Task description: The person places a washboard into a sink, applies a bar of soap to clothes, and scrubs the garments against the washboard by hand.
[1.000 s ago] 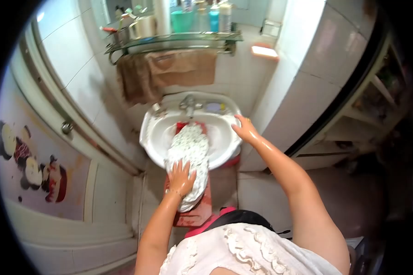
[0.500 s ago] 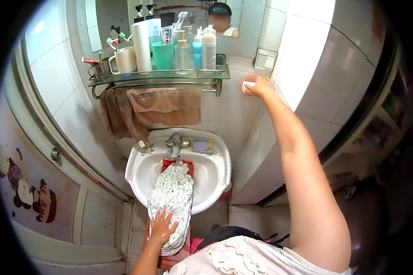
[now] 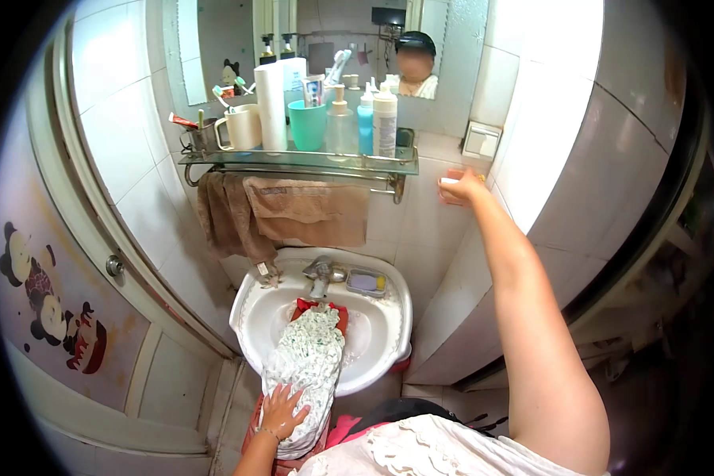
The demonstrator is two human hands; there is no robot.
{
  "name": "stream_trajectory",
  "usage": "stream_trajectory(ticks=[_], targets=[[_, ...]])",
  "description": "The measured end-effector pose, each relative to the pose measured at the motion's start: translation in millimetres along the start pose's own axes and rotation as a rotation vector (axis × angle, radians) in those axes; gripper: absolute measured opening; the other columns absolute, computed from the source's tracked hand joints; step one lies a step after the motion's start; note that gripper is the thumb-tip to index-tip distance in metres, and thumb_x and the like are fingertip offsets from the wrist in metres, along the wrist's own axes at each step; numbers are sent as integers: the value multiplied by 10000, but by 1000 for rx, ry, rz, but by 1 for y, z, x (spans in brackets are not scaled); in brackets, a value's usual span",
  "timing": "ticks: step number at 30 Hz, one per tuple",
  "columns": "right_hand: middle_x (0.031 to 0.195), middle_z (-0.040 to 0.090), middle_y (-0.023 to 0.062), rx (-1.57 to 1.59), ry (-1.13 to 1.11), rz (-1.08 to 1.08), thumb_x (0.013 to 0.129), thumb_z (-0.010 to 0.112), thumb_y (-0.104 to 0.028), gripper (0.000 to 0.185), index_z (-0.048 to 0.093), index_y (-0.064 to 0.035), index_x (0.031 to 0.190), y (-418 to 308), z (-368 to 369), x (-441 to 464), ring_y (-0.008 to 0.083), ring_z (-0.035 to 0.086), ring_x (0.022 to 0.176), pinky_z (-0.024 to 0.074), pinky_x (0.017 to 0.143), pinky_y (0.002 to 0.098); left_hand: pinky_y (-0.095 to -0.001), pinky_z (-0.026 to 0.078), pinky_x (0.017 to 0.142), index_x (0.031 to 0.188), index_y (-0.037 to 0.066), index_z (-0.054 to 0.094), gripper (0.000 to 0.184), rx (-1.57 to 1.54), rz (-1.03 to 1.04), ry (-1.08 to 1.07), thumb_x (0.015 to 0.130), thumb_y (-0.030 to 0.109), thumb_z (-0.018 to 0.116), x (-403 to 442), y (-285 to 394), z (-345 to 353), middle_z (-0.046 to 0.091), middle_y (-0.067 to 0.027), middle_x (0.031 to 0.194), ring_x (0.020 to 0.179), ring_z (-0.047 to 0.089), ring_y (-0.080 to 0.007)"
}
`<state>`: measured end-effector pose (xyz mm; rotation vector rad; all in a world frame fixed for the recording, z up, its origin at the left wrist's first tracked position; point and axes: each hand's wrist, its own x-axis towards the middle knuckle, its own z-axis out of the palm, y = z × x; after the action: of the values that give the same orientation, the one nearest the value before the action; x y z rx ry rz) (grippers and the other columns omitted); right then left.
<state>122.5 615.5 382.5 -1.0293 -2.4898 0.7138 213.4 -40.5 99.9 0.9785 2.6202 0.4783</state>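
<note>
My left hand (image 3: pixel 282 412) lies flat with fingers spread on a wet white cloth with a green pattern (image 3: pixel 305 357). The cloth runs from the sink basin (image 3: pixel 365 333) over its front rim onto a red board (image 3: pixel 251 424). A red piece (image 3: pixel 342 319) shows under the cloth's upper end in the basin. Up at the wall, right of the glass shelf, my right hand (image 3: pixel 466 187) has its fingers closed on a white bar (image 3: pixel 449 181) at a small pinkish holder (image 3: pixel 452 198).
Bottles, a green cup (image 3: pixel 306 125) and a cream mug (image 3: pixel 243 127) stand on the glass shelf (image 3: pixel 293 161). Brown towels (image 3: pixel 305 210) hang below. Behind the basin are a faucet (image 3: pixel 319 278) and a soap dish (image 3: pixel 366 282). A door (image 3: pixel 71 317) is at left.
My right hand has gone from the sink's right rim up to the wall holder and closed on the white bar. My left hand stays on the cloth. The view has tilted upward.
</note>
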Motion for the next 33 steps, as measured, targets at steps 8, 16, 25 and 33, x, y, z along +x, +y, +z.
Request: stream_trajectory(ticks=[8, 16, 25, 33], targets=[[1310, 593, 188, -397, 17, 145, 766, 730, -514, 752, 567, -23, 1311, -18, -40, -7, 304, 584, 1203, 471, 1001, 372, -604, 139, 1140, 1432, 211, 481, 622, -53, -9, 12, 922, 566, 480, 0, -3, 3, 346, -138, 1536, 1455, 198, -365], [1324, 584, 152, -551, -39, 96, 933, 544, -491, 527, 649, -67, 1228, -7, -35, 1, 320, 553, 1235, 433, 1038, 396, -473, 382, 1035, 1266, 31, 564, 479, -94, 325, 288, 907, 342, 625, 88, 83, -83, 527, -227, 1296, 1237, 490, -378], [1252, 583, 227, -162, -92, 247, 943, 540, -454, 535, 625, -9, 1227, 0, -44, 11, 383, 574, 1085, 458, 867, 465, -419, 349, 1105, 1386, -57, 388, 590, -533, 772, 399, 947, 305, 547, 294, 344, -210, 412, -287, 1411, 1309, 420, -417], [1083, 625, 237, 62, -119, 200, 997, 443, -412, 509, 577, 18, 1234, 15, -39, 21, 440, 658, 769, 516, 556, 574, -462, 418, 996, 1196, -88, 534, 453, -772, 501, 414, 908, 258, 489, 400, 407, -179, 592, -317, 1181, 1145, 536, -466]])
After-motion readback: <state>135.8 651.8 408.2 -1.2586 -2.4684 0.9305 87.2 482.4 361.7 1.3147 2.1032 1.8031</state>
